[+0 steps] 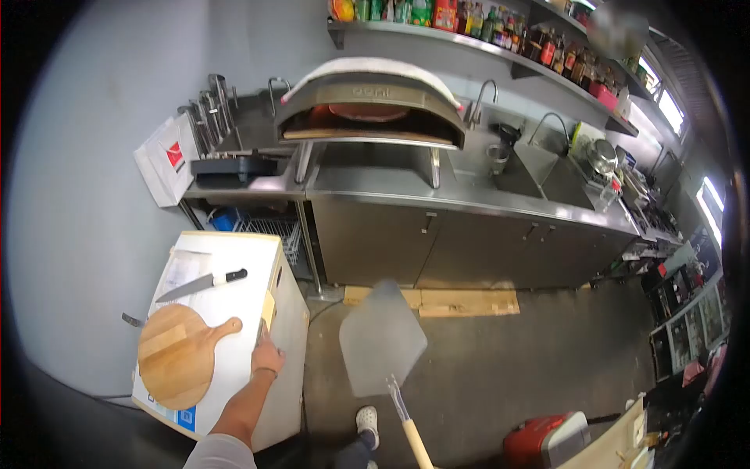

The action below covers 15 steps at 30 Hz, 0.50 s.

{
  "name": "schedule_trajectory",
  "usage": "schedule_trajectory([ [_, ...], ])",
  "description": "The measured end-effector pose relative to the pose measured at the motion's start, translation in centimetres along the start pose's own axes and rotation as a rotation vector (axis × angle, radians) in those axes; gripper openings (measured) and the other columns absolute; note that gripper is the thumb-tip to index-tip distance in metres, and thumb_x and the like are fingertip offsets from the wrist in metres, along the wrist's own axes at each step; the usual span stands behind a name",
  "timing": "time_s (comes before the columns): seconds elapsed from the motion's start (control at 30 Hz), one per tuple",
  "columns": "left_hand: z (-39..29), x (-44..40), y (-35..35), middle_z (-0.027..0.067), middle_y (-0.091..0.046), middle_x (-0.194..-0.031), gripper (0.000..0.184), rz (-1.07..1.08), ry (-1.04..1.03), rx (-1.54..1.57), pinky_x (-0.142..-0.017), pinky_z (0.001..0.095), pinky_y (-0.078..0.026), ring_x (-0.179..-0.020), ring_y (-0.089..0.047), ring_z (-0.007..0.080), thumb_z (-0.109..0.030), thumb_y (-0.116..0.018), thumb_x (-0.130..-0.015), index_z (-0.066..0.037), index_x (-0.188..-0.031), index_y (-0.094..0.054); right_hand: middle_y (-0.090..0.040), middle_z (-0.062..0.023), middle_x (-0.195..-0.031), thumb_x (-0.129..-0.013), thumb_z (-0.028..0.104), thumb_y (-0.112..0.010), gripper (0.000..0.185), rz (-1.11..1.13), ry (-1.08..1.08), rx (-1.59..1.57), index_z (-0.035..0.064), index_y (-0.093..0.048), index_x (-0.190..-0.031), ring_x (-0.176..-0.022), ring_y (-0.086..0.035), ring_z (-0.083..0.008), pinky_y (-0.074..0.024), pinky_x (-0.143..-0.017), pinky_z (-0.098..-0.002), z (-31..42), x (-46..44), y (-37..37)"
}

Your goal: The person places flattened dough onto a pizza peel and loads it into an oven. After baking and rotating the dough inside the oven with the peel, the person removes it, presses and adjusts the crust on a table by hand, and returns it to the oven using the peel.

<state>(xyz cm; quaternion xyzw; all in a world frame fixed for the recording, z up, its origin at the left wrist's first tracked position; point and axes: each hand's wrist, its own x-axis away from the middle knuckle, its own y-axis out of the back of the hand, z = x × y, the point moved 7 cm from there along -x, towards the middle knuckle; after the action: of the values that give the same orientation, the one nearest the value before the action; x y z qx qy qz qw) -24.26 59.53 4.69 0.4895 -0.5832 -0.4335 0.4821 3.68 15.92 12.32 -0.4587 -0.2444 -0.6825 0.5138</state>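
Observation:
My left hand (268, 356) is at the right edge of a white fridge-like cabinet (262, 254), fingers drawn together by a pale yellow strip. What they hold, if anything, is hidden. On the cabinet top lie a round wooden board with a handle (176, 356) and a knife with a black and white handle (201, 286). A metal pizza peel (383, 340) with a wooden handle extends over the floor in front of me. Its handle runs out of the bottom of the view, and my right hand is not visible.
A pizza oven (371, 109) stands on the steel counter (375, 168), something round inside its mouth. Sinks (508, 172) are to its right; bottles line the shelf (469, 39) above. Flat cardboard (469, 302) lies by the cupboards. A red and white box (547, 439) is lower right.

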Motion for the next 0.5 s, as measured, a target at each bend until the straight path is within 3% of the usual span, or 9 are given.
schedule_trajectory([
  [0.03, -0.4, 0.2, 0.6, 0.0232, -0.055, -0.111, 0.084, -0.001, 0.008, 0.005, -0.079, 0.0398, -0.051, -0.091, -0.062, 0.0337, -0.021, -0.061, -0.076, 0.0, -0.142, -0.013, -0.054, -0.0014, -0.067, -0.085, 0.002, -0.052, 0.017, -0.153, 0.125, 0.33, 0.0014, -0.054, -0.102, -0.055, -0.048, -0.0131, -0.0412, -0.047, -0.0273, 1.0, 1.7, -0.9],
  [0.07, -0.5, 0.4, 1.1, 0.0221, -0.056, -0.108, 0.084, -0.009, 0.019, 0.011, -0.078, 0.0401, -0.051, -0.089, -0.062, 0.0337, -0.021, -0.061, -0.076, 0.0, -0.142, -0.013, -0.057, -0.0043, -0.074, -0.085, 0.003, -0.053, 0.029, -0.315, 0.31, 0.443, 0.0008, -0.052, -0.113, -0.063, -0.051, -0.0183, -0.0448, -0.056, -0.0294, 1.3, 3.0, -1.5],
  [0.1, -0.3, 0.4, 1.2, 0.0221, -0.056, -0.108, 0.084, 0.001, 0.018, 0.008, -0.078, 0.0401, -0.051, -0.089, -0.062, 0.0337, -0.021, -0.061, -0.076, 0.0, -0.142, -0.013, -0.056, -0.0033, -0.076, -0.084, 0.003, -0.055, 0.026, -0.374, 0.444, 0.548, 0.0018, -0.053, -0.11, -0.069, -0.052, -0.0226, -0.0467, -0.065, -0.0313, 0.4, 2.4, -1.3],
  [0.17, -0.4, 0.2, 1.3, 0.0257, -0.056, -0.108, 0.087, 0.03, 0.033, 0.095, -0.082, 0.0403, -0.05, -0.092, -0.061, 0.0354, -0.022, -0.061, -0.075, -0.001, -0.143, -0.01, -0.053, -0.0014, -0.07, -0.084, 0.003, -0.058, 0.021, -0.382, 0.665, 0.413, 0.0023, -0.055, -0.105, -0.06, -0.051, -0.0171, -0.0444, -0.054, -0.0292, -2.8, -0.4, -0.2],
  [0.23, -0.5, 0.4, 1.7, 0.0255, -0.056, -0.109, 0.087, 0.045, 0.038, 0.104, -0.082, 0.0404, -0.05, -0.092, -0.061, 0.0354, -0.021, -0.062, -0.075, -0.001, -0.143, -0.011, -0.049, 0.0015, -0.063, -0.084, 0.003, -0.059, 0.018, -0.015, 0.273, 0.049, 0.0032, -0.055, -0.102, -0.049, -0.046, -0.0099, -0.0374, -0.043, -0.0255, 0.4, 1.9, -3.5],
  [0.27, -0.5, 0.4, 1.8, 0.0253, -0.056, -0.109, 0.087, 0.047, 0.044, 0.108, -0.082, 0.0406, -0.05, -0.092, -0.061, 0.0354, -0.021, -0.062, -0.075, -0.001, -0.143, -0.011, -0.047, 0.0037, -0.058, -0.084, 0.003, -0.059, 0.017, -0.027, 0.3, -0.02, 0.0038, -0.055, -0.101, -0.043, -0.04, -0.0047, -0.03, -0.036, -0.0226, 0.3, 1.3, -4.2],
  [0.37, 0.0, 0.1, 1.3, 0.0223, -0.056, -0.108, 0.083, -0.028, 0.014, 0.149, -0.077, 0.0408, -0.052, -0.086, -0.063, 0.0342, -0.022, -0.062, -0.076, -0.001, -0.142, -0.016, -0.047, 0.0031, -0.059, -0.081, -0.003, -0.049, 0.019, 0.059, 0.29, -0.003, 0.0043, -0.055, -0.097, -0.043, -0.041, -0.0068, -0.0322, -0.037, -0.0237, 2.8, 1.2, -5.6],
  [0.5, 0.1, 0.1, 1.8, 0.0219, -0.054, -0.116, 0.085, -0.012, 0.033, 0.184, -0.079, 0.0407, -0.051, -0.089, -0.063, 0.034, -0.021, -0.063, -0.075, -0.003, -0.143, -0.014, -0.047, 0.0029, -0.06, -0.08, -0.005, -0.046, 0.013, -0.001, 0.487, 0.014, 0.0059, -0.051, -0.085, -0.043, -0.042, -0.0065, -0.0317, -0.036, -0.0233, 4.6, 0.6, -7.4],
])
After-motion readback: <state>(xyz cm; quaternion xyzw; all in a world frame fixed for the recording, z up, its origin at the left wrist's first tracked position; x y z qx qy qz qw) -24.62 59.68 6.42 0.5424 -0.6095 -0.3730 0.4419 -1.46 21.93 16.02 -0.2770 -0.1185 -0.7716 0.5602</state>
